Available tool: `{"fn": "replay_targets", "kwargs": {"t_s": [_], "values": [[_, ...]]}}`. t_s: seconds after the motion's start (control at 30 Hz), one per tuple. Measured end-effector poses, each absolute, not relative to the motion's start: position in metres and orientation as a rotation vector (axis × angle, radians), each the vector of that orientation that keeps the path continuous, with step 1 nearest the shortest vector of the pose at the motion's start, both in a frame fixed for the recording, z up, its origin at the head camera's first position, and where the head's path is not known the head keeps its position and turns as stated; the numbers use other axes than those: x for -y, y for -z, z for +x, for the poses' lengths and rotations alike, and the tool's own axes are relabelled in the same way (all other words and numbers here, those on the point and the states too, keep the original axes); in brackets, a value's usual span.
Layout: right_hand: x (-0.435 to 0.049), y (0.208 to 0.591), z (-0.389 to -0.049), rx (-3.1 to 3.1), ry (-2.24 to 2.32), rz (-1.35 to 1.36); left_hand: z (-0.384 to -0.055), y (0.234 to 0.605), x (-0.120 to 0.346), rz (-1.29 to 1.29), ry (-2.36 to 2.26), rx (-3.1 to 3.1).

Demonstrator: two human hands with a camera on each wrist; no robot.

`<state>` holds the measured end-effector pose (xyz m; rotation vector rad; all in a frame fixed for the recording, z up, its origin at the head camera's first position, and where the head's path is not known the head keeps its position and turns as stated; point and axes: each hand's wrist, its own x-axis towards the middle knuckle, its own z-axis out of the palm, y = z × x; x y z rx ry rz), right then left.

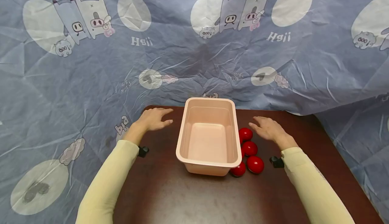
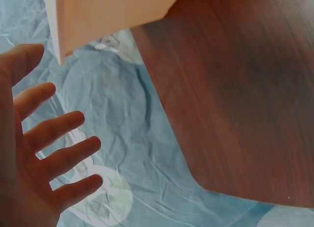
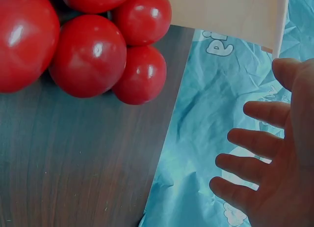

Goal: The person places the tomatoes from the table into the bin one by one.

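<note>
A pale pink rectangular tub (image 1: 208, 141) stands on the dark wooden table, its inside bare. Along its right side several glossy red balls (image 1: 255, 165) lie close together, some partly hidden behind the tub's wall. My left hand (image 1: 153, 119) hovers left of the tub with fingers spread and holds nothing; in the left wrist view all its fingers (image 2: 64, 158) show apart from the tub's wall (image 2: 108, 15). On the other side my right hand (image 1: 267, 128) is held above the table beyond the red balls (image 3: 88, 55), its fingers (image 3: 252, 141) spread and nothing in them.
The wooden table (image 1: 170, 197) has a rounded far left corner. A blue-grey printed cloth (image 1: 170, 55) hangs behind it and along both sides. Each wrist wears a black strap mount (image 1: 276, 162).
</note>
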<state>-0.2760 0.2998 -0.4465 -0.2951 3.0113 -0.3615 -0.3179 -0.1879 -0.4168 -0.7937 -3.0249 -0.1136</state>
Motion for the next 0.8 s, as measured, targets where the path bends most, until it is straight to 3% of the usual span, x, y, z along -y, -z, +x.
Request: {"fn": "replay_targets", "kwargs": {"t_s": [0.8], "values": [[-0.302,0.466,-0.273,-2.953,0.35,-0.22,-0.296,0.459,0.163,-0.942,0.689,2.893]]}}
